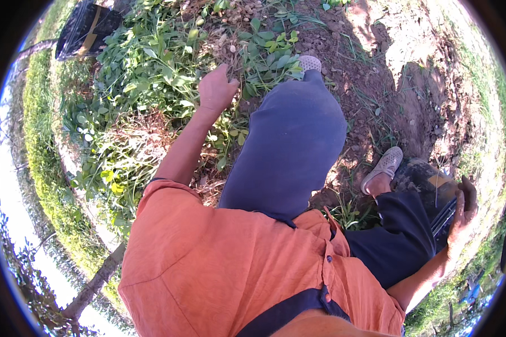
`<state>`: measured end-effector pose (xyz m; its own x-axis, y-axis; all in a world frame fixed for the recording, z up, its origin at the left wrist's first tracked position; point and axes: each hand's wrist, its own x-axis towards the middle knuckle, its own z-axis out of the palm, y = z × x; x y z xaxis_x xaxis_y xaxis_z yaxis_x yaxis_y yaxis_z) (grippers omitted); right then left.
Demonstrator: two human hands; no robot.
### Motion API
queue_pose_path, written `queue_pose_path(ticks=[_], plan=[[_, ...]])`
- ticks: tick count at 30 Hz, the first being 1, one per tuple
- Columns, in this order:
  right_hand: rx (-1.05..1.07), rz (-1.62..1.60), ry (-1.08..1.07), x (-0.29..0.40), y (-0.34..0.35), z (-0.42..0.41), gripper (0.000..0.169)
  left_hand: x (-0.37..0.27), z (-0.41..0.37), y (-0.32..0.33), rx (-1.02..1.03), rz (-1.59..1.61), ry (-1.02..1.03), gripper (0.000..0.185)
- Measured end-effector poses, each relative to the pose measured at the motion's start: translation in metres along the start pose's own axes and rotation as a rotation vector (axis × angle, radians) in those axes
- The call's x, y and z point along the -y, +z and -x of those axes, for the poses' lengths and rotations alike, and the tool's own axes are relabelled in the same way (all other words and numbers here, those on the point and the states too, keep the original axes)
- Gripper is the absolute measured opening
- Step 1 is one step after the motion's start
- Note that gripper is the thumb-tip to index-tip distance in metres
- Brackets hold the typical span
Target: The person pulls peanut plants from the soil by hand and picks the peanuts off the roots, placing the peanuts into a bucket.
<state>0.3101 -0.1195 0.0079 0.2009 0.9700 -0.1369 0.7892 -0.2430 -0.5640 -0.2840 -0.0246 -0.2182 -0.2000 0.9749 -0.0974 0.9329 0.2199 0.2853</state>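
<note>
My left hand [217,89] is closed low among uprooted-looking peanut plants [168,71], its fingertips around thin stems or roots, partly hidden. Pale peanut pods [232,49] show among the roots just beyond it. At the right, my right hand [464,212] is at the rim of a dirty black bucket [421,179] with tan tape on its side. Its fingers are bent and the thumb lies near the rim; how firmly it holds cannot be told. The bucket's inside is hidden from view.
Another black container [88,31] with tan tape lies tilted at the upper left. Brown soil [409,111] stretches right of my bent knee. My perforated light shoes [383,168] are on the ground. A tree branch [97,282] crosses the lower left.
</note>
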Motion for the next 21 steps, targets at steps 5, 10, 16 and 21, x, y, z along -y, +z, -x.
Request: queue_pose_path(ticks=[5,10,16,21], plan=[[0.016,-0.058,0.017,-0.001,0.009,-0.002,0.033,0.025,0.019,0.034,0.018,0.128,-0.087,0.036],[0.031,-0.007,-0.015,0.006,0.013,-0.008,0.033,0.030,-0.033,0.076,0.047,0.139,-0.182,0.066],[0.031,-0.021,0.026,0.011,0.014,-0.006,0.033,0.015,-0.089,0.090,0.470,0.022,-0.279,0.088],[0.026,-0.011,0.016,0.015,0.012,0.000,0.033,-0.003,-0.084,0.101,0.263,-0.314,-0.228,0.074]])
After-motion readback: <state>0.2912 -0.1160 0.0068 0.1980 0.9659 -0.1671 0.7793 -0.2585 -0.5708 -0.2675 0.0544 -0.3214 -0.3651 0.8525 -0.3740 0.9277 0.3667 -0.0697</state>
